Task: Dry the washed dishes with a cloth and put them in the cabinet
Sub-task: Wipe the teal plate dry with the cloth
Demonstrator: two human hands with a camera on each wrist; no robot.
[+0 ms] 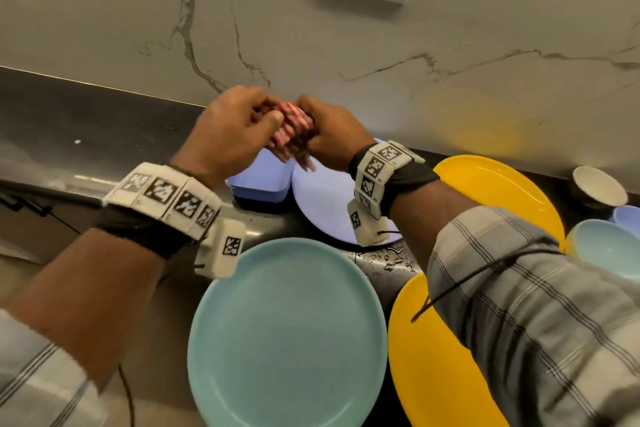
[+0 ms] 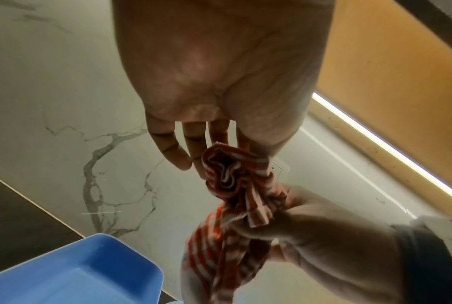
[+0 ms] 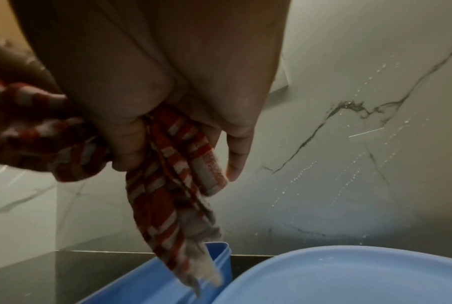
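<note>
Both hands meet at upper centre of the head view, each grip pinching the bunched cloth: left hand with thumb pressed on it, right hand with fingers curled round it. The soft red-and-white striped fabric hangs twisted above a square blue container and round blue plate on the bench. Smooth teal plate and glossy yellow plates lie lower right.

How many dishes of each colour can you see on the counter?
Yellow: 2, a plate at the back and a plate in front
Teal: 2, the big plate and a bowl
Blue: 4, the square dish, a round plate, a bowl rim at the right edge, and a paler bowl rim
White inside, dark outside: 1, a small bowl
Total: 9
</note>
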